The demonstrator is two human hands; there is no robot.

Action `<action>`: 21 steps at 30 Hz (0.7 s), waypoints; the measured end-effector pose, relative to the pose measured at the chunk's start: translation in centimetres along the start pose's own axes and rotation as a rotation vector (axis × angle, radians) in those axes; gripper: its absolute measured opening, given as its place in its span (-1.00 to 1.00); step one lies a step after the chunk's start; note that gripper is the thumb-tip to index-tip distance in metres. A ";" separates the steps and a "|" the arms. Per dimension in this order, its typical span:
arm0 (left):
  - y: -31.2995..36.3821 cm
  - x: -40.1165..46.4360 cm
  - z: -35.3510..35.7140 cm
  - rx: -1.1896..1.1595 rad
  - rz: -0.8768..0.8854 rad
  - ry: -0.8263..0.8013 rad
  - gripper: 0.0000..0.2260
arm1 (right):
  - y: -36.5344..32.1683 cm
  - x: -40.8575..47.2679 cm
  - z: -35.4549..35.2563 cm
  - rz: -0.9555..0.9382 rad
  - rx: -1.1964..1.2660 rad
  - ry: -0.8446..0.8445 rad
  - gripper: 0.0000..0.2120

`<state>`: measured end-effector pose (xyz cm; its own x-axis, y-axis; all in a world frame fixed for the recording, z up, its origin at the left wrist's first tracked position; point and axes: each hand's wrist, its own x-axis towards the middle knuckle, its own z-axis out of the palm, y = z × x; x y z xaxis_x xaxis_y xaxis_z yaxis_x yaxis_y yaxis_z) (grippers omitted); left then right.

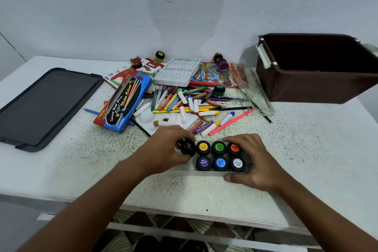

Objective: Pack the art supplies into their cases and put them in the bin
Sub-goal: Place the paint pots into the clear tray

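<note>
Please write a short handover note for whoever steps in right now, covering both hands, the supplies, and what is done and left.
Left hand: grips a black-lidded paint pot at the left end of the clear paint case.
Right hand: holds the case's right end, fingers over the orange pot.
Done: six other pots sit in the case.
Left: seat the black pot; loose pots near the wall, e.g. yellow-lidded and purple; the crayon and marker pile; the boxes. The brown bin stands at the far right; nothing shows inside it.
</note>
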<state>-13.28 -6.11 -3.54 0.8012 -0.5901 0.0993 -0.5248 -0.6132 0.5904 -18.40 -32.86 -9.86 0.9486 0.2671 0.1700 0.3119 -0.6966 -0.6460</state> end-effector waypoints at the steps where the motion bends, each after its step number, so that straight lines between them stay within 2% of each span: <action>1: -0.1 -0.1 0.3 0.005 -0.006 0.004 -0.67 | 0.0 0.0 0.0 -0.002 -0.003 0.002 -0.20; 5: -0.5 -0.4 1.5 0.009 -0.021 0.038 -0.66 | 0.0 0.0 0.1 0.007 -0.004 -0.002 -0.20; 13: -1.2 -0.8 2.8 0.113 0.079 0.161 -0.66 | -0.2 -0.1 0.0 0.022 -0.004 -0.012 -0.21; 21: -2.0 -0.9 3.0 0.132 0.139 0.179 -0.66 | -0.5 -0.1 -0.1 0.037 -0.014 -0.020 -0.20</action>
<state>-13.78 -5.90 -7.20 0.7505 -0.5786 0.3195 -0.6572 -0.6024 0.4529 -18.67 -32.66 -9.51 0.9582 0.2539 0.1314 0.2775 -0.7152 -0.6414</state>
